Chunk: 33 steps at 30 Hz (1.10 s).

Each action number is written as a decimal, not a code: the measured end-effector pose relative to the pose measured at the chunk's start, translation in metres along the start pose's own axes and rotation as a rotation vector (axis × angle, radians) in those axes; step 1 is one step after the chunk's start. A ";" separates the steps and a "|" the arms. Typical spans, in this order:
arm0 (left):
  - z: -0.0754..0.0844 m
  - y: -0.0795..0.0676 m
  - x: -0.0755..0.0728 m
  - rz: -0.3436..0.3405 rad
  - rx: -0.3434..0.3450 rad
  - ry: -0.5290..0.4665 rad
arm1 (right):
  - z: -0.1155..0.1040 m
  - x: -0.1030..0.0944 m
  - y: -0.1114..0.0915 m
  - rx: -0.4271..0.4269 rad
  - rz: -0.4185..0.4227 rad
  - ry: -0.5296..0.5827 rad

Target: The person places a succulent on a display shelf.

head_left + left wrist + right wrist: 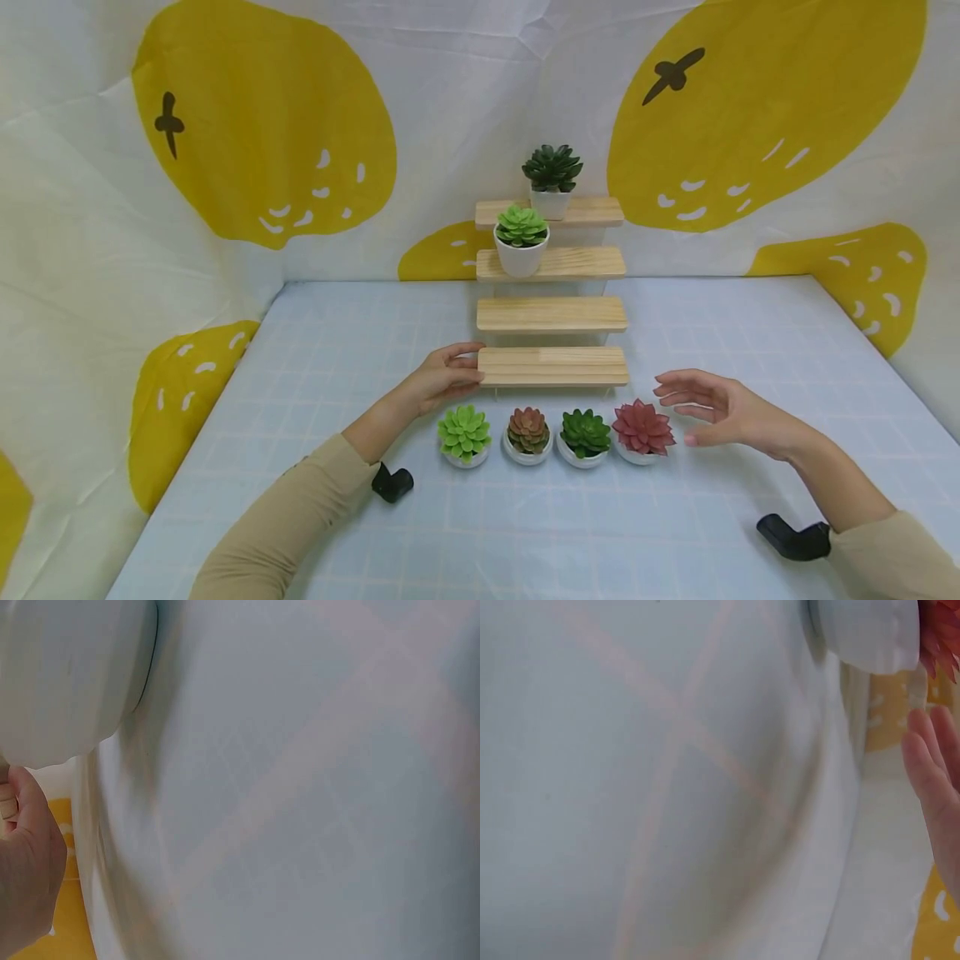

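Observation:
A tiered wooden display stand (552, 367) stands against the back, its planks rising like steps. My left hand (438, 379) grips the left end of its lowest plank, thumb in front and fingers behind. To the right, my right hand (731, 410) hovers with fingers extended, beside but apart from a red potted succulent (643, 429). That pot's row also has a dark green succulent (585, 435), a brown one (528, 433) and a light green one (464, 433). In the right wrist view, the red succulent's white pot (866, 634) is partly cut off above the fingers.
On the top plank sits a dark green succulent (552, 171); a bright green one (521, 237) stands on the plank below it. Black wrist devices (392, 482) show beside both forearms. A white cloth with yellow fruit prints (262, 117) hangs behind the light blue table (525, 533).

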<state>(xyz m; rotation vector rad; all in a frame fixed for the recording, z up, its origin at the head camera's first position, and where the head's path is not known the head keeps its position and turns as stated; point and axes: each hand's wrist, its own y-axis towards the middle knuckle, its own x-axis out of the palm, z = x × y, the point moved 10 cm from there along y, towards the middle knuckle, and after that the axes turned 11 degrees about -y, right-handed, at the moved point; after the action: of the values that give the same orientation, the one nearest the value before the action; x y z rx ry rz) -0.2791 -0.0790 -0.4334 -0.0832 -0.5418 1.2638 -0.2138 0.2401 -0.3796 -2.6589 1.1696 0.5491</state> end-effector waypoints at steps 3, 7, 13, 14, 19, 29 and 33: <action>-0.001 0.001 0.000 0.002 -0.002 0.001 | 0.007 0.004 0.000 0.026 -0.004 -0.011; -0.001 0.001 -0.001 0.000 -0.005 -0.001 | 0.015 0.009 0.001 0.046 -0.025 -0.028; -0.001 0.001 0.000 -0.005 -0.003 -0.005 | 0.026 0.016 0.003 0.111 -0.059 -0.071; -0.001 0.001 0.000 -0.006 -0.002 -0.007 | 0.027 0.017 0.003 0.121 -0.062 -0.078; -0.001 0.001 0.000 -0.009 -0.001 -0.012 | 0.030 0.022 0.008 0.150 -0.070 -0.106; -0.001 0.001 0.000 -0.008 0.001 -0.008 | 0.030 0.034 0.018 0.114 -0.113 -0.069; -0.001 0.002 0.000 -0.007 0.003 -0.008 | 0.029 0.036 0.020 0.078 -0.123 -0.056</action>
<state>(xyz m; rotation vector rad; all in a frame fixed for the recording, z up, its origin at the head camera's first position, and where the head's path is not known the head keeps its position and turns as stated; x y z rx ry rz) -0.2801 -0.0781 -0.4344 -0.0734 -0.5464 1.2586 -0.2137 0.2116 -0.4208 -2.6102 0.9840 0.5420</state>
